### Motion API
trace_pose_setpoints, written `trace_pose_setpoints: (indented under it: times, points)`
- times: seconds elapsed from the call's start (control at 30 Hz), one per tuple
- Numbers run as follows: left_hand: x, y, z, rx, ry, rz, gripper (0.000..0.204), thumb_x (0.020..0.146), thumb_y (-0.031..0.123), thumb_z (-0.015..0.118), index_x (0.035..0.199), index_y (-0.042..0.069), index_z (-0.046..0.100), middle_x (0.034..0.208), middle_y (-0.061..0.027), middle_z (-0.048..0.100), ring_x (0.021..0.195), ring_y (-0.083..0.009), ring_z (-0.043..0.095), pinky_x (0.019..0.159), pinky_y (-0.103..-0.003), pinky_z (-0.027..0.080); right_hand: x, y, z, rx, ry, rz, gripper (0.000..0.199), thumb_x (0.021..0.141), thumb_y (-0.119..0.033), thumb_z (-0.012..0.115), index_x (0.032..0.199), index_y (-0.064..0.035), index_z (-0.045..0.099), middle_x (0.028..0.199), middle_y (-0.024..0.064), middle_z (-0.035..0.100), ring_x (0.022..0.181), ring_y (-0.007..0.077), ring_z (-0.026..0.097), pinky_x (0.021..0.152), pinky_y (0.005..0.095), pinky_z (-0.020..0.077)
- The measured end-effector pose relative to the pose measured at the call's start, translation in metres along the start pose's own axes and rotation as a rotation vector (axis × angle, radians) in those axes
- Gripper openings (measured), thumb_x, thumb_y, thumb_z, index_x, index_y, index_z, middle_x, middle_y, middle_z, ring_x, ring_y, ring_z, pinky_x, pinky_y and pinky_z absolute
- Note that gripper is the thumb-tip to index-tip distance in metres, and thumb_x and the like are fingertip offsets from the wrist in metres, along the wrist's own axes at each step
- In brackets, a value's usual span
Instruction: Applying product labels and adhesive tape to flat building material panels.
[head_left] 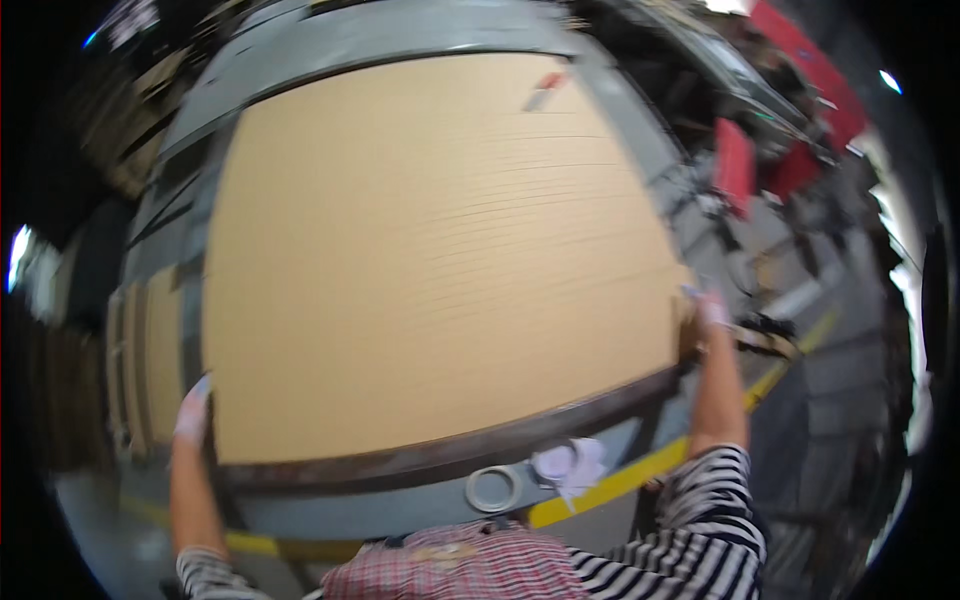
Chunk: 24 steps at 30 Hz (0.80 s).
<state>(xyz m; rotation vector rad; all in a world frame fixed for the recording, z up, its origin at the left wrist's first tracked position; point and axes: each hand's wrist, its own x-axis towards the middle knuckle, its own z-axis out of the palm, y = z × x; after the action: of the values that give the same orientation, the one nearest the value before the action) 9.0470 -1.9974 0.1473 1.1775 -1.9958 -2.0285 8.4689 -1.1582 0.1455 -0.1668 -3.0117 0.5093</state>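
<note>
Fingers (pixel 204 384) of 2 hands (pixel 190 418) (pixel 711 312) flank the cardboard (pixel 400 260), spread and hold unclear, a red-grey tool (pixel 546 90) atop.

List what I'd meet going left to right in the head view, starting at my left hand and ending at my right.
Left hand, pale ring, white paper, right hand.

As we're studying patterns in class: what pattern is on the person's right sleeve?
Dark and white stripes on the right sleeve, seen in the head view.
</note>
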Motion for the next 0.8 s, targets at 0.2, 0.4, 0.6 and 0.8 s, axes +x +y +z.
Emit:
trace_pose_setpoints:
  times: [0.2, 0.4, 0.6, 0.8]
  points:
    - [0.025, -0.056, -0.077, 0.177, 0.068, -0.166, 0.070, 0.102, 0.062, 0.035, 0.143, 0.008, 0.050, 0.138, -0.0108, 0.058, 0.129, -0.0219, 0.051, 0.110, -0.037, 0.037, 0.071, 0.045, 0.055, 0.305, -0.266, -0.181, 0.045, 0.093, -0.019, 0.069, 0.130, 0.0037, 0.056, 0.123, 0.0134, 0.065, 0.109, 0.0203, 0.060, 0.095, 0.0333, 0.0467]
    - [0.005, -0.016, -0.040, -0.030, 0.091, -0.301, 0.081, 0.098, 0.069, 0.035, 0.149, 0.008, 0.042, 0.154, -0.0163, 0.041, 0.143, -0.0288, 0.036, 0.118, -0.044, 0.028, 0.111, 0.113, 0.091, 0.641, -0.238, -0.114, 0.051, 0.089, -0.006, 0.073, 0.134, 0.0047, 0.052, 0.128, 0.0108, 0.062, 0.113, 0.0205, 0.059, 0.100, 0.0312, 0.0460]
    - [0.012, -0.030, -0.052, -0.057, 0.093, -0.288, 0.081, 0.097, 0.070, 0.038, 0.146, 0.007, 0.046, 0.147, -0.0139, 0.049, 0.136, -0.0266, 0.044, 0.113, -0.042, 0.035, 0.125, 0.115, 0.088, 0.727, -0.351, -0.073, 0.054, 0.088, -0.004, 0.073, 0.137, 0.0034, 0.050, 0.130, 0.0117, 0.061, 0.114, 0.0205, 0.059, 0.099, 0.0312, 0.0483]
    - [-0.003, -0.035, -0.056, -0.040, 0.107, -0.317, 0.077, 0.097, 0.068, 0.040, 0.143, 0.007, 0.051, 0.141, -0.0105, 0.056, 0.130, -0.0234, 0.051, 0.109, -0.040, 0.040, 0.101, 0.097, 0.091, 0.681, -0.345, -0.107, 0.055, 0.090, -0.002, 0.070, 0.140, 0.0024, 0.047, 0.132, 0.0114, 0.059, 0.115, 0.0201, 0.059, 0.098, 0.0310, 0.0490]
